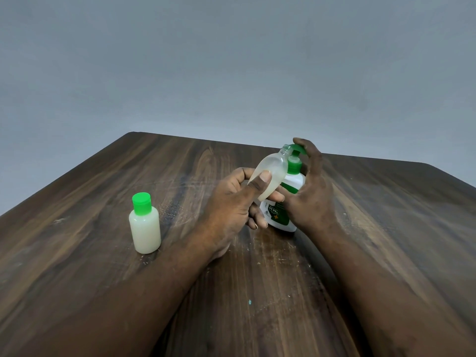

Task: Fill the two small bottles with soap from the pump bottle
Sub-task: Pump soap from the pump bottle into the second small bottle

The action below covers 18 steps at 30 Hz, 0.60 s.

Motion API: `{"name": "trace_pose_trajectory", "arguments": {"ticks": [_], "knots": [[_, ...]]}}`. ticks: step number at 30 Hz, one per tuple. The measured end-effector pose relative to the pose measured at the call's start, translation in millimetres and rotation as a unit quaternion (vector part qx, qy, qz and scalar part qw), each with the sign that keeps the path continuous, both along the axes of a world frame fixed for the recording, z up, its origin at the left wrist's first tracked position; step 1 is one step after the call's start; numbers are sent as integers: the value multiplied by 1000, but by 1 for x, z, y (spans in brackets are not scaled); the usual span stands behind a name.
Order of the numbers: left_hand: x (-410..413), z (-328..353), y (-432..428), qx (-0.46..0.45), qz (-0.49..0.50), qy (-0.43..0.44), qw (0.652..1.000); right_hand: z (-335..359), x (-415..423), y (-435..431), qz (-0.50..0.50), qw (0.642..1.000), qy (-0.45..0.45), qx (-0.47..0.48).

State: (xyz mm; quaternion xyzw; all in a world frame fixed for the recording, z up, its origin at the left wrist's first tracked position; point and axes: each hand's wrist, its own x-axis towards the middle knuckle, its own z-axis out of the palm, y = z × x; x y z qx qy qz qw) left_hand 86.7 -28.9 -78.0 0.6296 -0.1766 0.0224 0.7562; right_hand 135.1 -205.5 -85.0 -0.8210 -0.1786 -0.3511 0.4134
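dark, scratched wood-grain surface (257, 292) against a plain grey wall carries the whole job. the left hand (239, 202) is closed around a small clear plastic bottle, uncapped (273, 173), tilted so its open neck sits just under the spout of the white pump bottle with green collar and label (286, 202). the right hand (309, 186) curls over the green pump head, fingers wrapped down the far side, palm pressing from above. off to the left of the left hand, well apart, a second small bottle full of milky soap with a green cap (144, 225) stands upright, seemingly done.

the held bottle looks only partly filled. its narrow neck is the risk: a hard press could send soap past the opening onto the fingers or the surface. because it is tilted, soap could also run back out as the level rises. pressing one-handed may tip the pump bottle, since nothing else steadies its base.
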Motion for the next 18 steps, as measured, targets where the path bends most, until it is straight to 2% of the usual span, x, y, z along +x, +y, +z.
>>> {"name": "trace_pose_trajectory", "arguments": {"ticks": [7,18], "knots": [[0,-1,-1,23,0,-2,1000,-1,0,-1,-4,1000,5,-4],[2,-4,1,36,64,-10,997,-2,1,-4,-1,1000,3,-11]]}}
